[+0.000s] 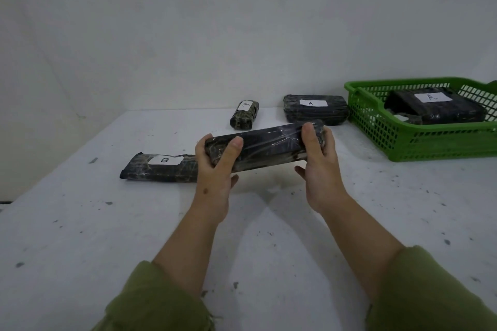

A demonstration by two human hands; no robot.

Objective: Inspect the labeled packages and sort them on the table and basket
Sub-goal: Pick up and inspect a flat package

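Note:
Both hands hold a long dark wrapped package [269, 146] above the white table [80, 223]. My left hand [215, 169] grips its left end and my right hand [320, 166] grips its right end. No label shows on the side facing me. A long package marked B [158, 166] lies flat on the table behind my left hand. Farther back lie a small package [244, 114] with a label and a flat package marked A [314, 109]. The green basket [430, 142] at the right holds a package marked A [435, 105] on top of another dark item.
A grey wall stands close behind the table's far edge. The table's left edge runs diagonally at the left. Small dark specks dot the tabletop. Olive green sleeves cover both forearms near the bottom of the view.

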